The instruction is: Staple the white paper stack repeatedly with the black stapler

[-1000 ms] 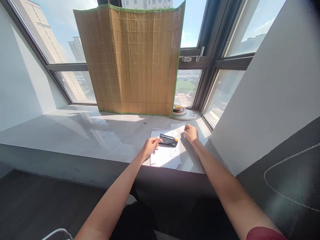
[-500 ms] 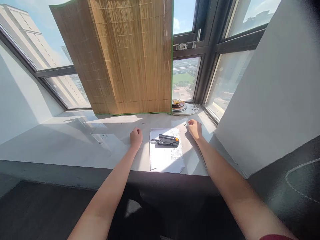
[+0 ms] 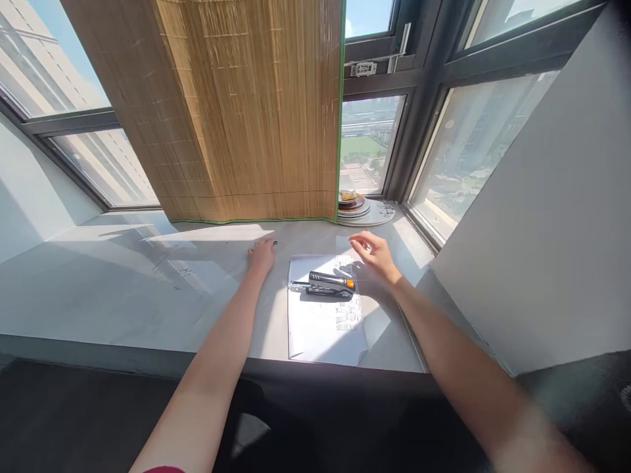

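A black stapler [image 3: 325,284] with an orange end lies across a printed sheet of paper [image 3: 323,325] on the grey window sill [image 3: 123,289]. My left hand [image 3: 261,255] rests on the sill left of the sheet, fingers stretched forward. Its fingertips are at a tiny dark object [image 3: 275,243]. My right hand [image 3: 375,253] hovers over the sheet's far right corner, just beyond the stapler. Its fingers are apart and loosely curved, with nothing in them.
A bamboo mat [image 3: 246,112] with green edging stands against the window behind the sill. A stack of plates [image 3: 357,209] sits at the back right. A white wall panel [image 3: 542,217] closes the right side. The sill's front edge runs below the paper.
My left hand let go of the stapler, moved left and forward, and uncurled from a fist. My right hand lifted and opened over the paper. The view moved closer.
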